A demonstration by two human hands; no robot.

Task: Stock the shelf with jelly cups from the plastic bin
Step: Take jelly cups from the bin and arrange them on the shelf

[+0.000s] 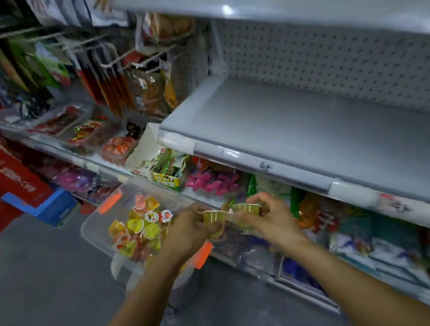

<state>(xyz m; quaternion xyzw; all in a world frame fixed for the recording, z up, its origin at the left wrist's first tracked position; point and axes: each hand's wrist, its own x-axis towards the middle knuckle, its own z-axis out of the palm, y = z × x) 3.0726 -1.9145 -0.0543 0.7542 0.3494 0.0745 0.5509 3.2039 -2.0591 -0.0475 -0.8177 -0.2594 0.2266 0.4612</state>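
Head view. Left grip [190, 230]: fingers curled round green jelly cup [211, 218], held from below, rim up. Right grip [273, 221]: fingertips pinching second green cup [246, 208] by its sides, a little higher and just right of the first. Blurred clear film between the two cups; cannot tell whether joined. Both grips close together, over the right end of the plastic bin [93, 230] and in front of the lower shelf [302, 285].

Bin: clear, lidless, orange latches [109, 202] on far-left and near-right ends. Loose jelly cups [139, 225] heaped inside, yellow, orange and red, some lid-up with fruit print.

Target shelf [289, 125]: grey deck above and beyond the grips, clear price rail [260, 163] along the near edge, handwritten mark on it, pegboard back [332, 64] behind.

Lower shelf: pink packs [212, 182] far of the grips, green and blue bags [383, 237] to the right. Hanging snack bags [147, 90] far left. Red carton [3, 190] on the left, grey floor [32, 277] near.
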